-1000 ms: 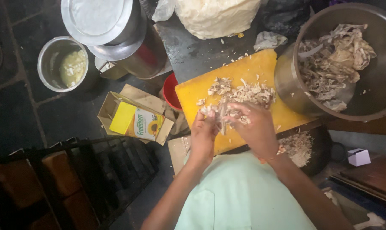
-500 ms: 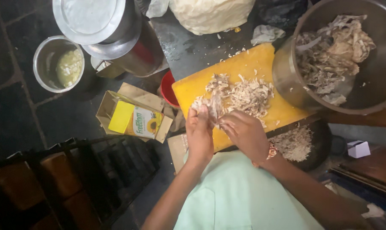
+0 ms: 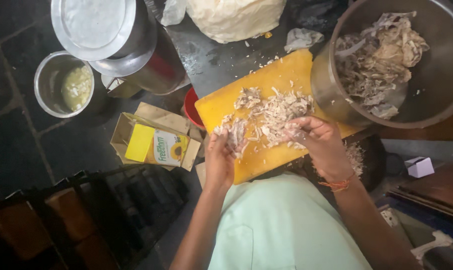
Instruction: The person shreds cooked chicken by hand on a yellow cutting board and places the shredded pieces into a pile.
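since a moment ago, both hands are drifting apart: left hand (image 3: 220,161) cupping, right hand (image 3: 318,141) loosely pinching pale shredded meat (image 3: 271,116) at six o'clock on the yellow plastic cutting board (image 3: 221,107).

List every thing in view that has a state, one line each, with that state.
left hand: on the shredded food at the board's near edge, fingers curled
right hand: fingers bent, gathering shreds
shredded food: loose pile, spread on the board
yellow cutting board: flat, partly covered
large metal pot: open, partly filled with shreds
small metal pot: uncovered, holds pale mash
metal lid: resting on a steel vessel
yellow carton: lying on opened cardboard
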